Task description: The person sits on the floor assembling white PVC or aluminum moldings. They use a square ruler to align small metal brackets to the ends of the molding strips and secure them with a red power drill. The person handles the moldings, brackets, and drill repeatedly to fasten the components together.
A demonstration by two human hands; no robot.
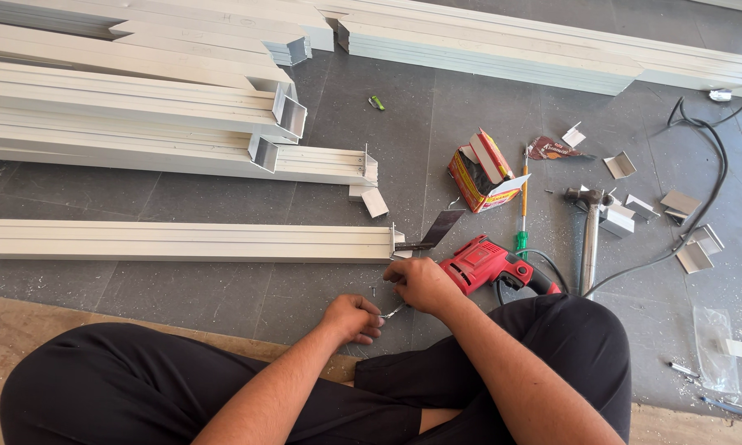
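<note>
A: Head view, hands first?

B: Two. Left hand (353, 318) and right hand (421, 283), each with fingers curled tight on one small metal piece (392, 311) spanning the gap between them, just above the floor (223, 288).

A: Tools around that grip?

B: One red drill (488, 264) touching the right hand's far side. Beyond it one screwdriver (522, 206), one hammer (590, 235), one red-and-yellow carton (482, 171).

A: Stock?

B: One long white profile (182, 241) ends just above the hands; more stacked behind, count unclear. Several small cut brackets (694, 255) well off right.
</note>
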